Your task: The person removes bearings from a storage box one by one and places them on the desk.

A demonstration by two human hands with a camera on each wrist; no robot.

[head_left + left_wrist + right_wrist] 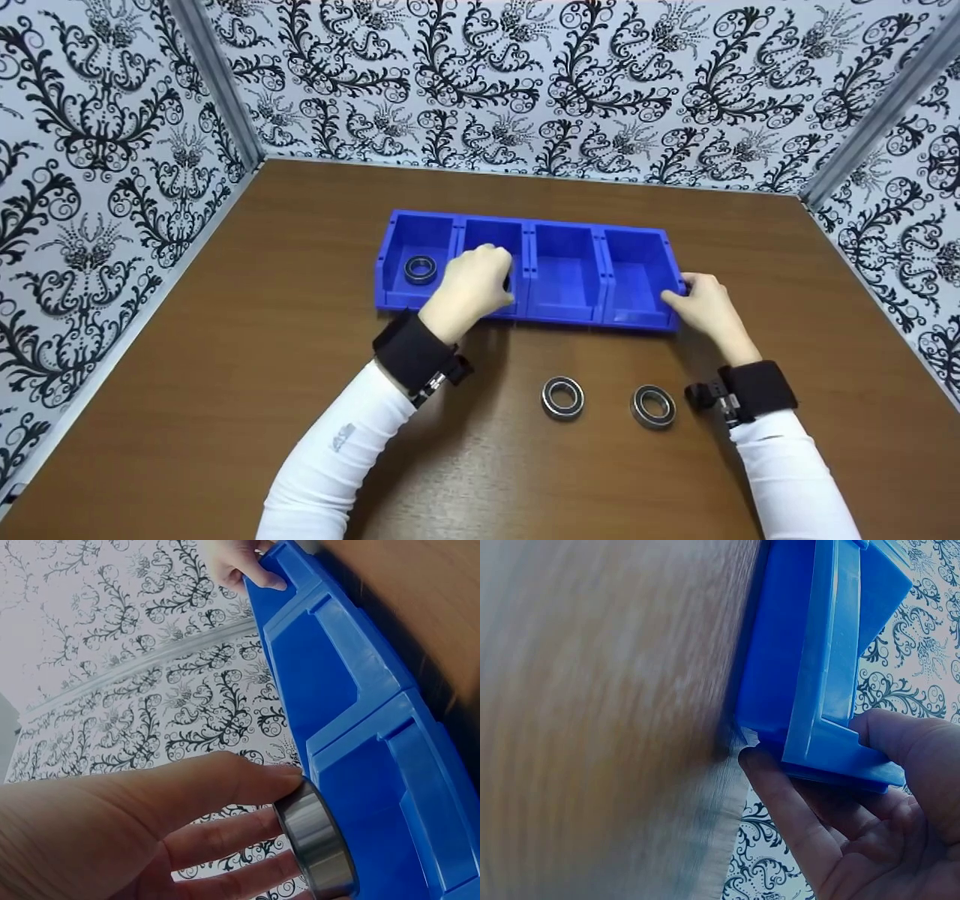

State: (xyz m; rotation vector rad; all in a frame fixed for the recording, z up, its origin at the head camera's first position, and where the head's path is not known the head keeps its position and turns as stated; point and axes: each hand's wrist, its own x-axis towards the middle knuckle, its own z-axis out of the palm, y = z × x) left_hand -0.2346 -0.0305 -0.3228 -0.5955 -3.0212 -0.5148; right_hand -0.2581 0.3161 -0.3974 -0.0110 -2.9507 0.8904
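Observation:
My left hand point(474, 286) is over the second compartment from the left of a blue bin row point(566, 315). In the left wrist view its thumb and fingers pinch a metal ball bearing point(316, 840) by the outer ring, close to the bin's blue wall; the head view mostly hides this bearing behind the hand. My right hand point(705, 307) grips the right end wall of the bin row. Seen from the right wrist, the thumb lies on the wall's upper edge and the fingers point(795, 829) curl beneath and outside it. Another bearing point(420, 270) lies flat in the leftmost compartment.
Two more bearings, one point(562, 397) in front of the bin row and another point(653, 407) farther right near my right wrist, lie on the brown wooden table point(300, 360). Patterned white panels point(480, 90) with grey corner posts enclose the table at the back and sides.

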